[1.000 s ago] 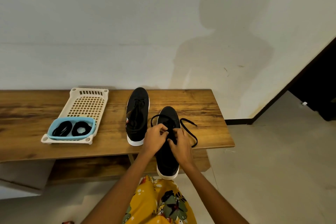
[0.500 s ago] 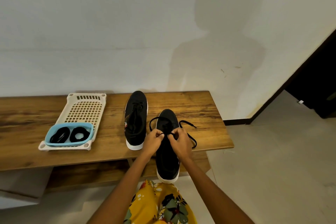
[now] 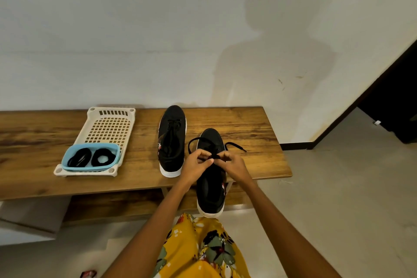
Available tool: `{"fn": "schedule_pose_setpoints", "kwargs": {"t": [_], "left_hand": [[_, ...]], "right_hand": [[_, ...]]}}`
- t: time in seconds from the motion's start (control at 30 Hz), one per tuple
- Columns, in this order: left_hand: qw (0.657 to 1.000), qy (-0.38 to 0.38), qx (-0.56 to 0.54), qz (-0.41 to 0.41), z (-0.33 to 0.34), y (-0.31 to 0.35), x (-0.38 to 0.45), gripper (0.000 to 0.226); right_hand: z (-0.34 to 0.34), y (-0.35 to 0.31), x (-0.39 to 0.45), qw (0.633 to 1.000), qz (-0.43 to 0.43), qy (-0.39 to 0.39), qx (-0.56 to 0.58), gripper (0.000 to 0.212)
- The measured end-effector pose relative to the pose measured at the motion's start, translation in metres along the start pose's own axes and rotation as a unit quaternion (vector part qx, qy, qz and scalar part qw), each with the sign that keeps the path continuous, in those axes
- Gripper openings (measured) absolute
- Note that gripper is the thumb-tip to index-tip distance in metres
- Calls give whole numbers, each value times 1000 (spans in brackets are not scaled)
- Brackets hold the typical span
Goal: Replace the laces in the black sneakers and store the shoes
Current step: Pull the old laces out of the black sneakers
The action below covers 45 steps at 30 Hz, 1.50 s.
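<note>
Both hands have drawn closer since the earlier frame, knuckles now nearly meeting over the black white-soled sneaker [image 3: 211,189] whose heel overhangs the wooden bench [image 3: 248,128]. Left hand [image 3: 196,168] and right hand [image 3: 234,168] each pinch the black lace [image 3: 235,146] with curled fingers; its loops trail toward the toe. Just left stands the second black sneaker [image 3: 171,142], then a cream perforated plastic tray [image 3: 108,126] bearing a blue tub [image 3: 90,158] of coiled black laces [image 3: 92,157]. Fingers hide the knot.

Wooden bench [image 3: 248,128] against the wall, carrying a cream slotted tray [image 3: 108,127] at left. Two black sneakers sit alongside: one [image 3: 172,140] mid-bench, another [image 3: 211,187] overhanging the front edge.
</note>
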<state>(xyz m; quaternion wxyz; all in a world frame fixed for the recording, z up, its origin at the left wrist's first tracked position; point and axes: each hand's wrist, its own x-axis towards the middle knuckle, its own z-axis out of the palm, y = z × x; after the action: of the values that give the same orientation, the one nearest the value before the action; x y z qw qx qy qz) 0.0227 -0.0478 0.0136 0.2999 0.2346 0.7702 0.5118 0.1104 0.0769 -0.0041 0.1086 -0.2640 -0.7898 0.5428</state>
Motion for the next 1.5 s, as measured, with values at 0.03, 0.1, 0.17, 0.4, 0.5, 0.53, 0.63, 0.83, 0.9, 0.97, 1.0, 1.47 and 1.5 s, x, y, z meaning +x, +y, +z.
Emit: {"fn": "schedule_pose_setpoints", "kwargs": {"t": [0.03, 0.1, 0.17, 0.4, 0.5, 0.53, 0.63, 0.83, 0.9, 0.97, 1.0, 1.47, 1.5], "left_hand": [[1000, -3, -7, 7, 0, 4, -1, 18], [1000, -4, 0, 17, -1, 7, -1, 23], [999, 3, 37, 24, -1, 9, 1, 22], [990, 24, 135, 34, 4, 9, 1, 2], [989, 33, 139, 39, 5, 12, 1, 5], [990, 35, 132, 36, 5, 11, 1, 6], [995, 29, 94, 30, 4, 9, 2, 12], [999, 29, 17, 37, 5, 5, 2, 17], [999, 18, -7, 30, 5, 4, 3, 15], [1000, 9, -20, 22, 6, 3, 6, 12], [1000, 6, -22, 17, 6, 3, 7, 12], [994, 17, 100, 42, 3, 4, 3, 14], [995, 18, 94, 41, 2, 4, 2, 13]], "right_hand": [[-6, -1, 0, 1000, 2, -19, 7, 9], [-12, -2, -3, 999, 6, -44, 28, 13], [-10, -2, -5, 999, 14, -25, 36, 13], [-1, -1, -11, 999, 6, 27, 45, 24], [-5, -13, -7, 995, -56, 50, -61, 18], [-8, -17, -5, 989, -72, 36, -121, 17], [-19, -27, 0, 972, -89, -23, -215, 20], [-18, -28, -4, 938, -119, -7, -326, 21], [-12, -25, -6, 949, -98, 12, -300, 19], [-5, -22, -10, 976, -44, 45, -206, 11], [-1, -20, -13, 988, -14, 65, -139, 5], [-12, -16, -22, 940, -94, 27, -327, 16], [-11, -18, -22, 940, -96, 42, -324, 14]]}}
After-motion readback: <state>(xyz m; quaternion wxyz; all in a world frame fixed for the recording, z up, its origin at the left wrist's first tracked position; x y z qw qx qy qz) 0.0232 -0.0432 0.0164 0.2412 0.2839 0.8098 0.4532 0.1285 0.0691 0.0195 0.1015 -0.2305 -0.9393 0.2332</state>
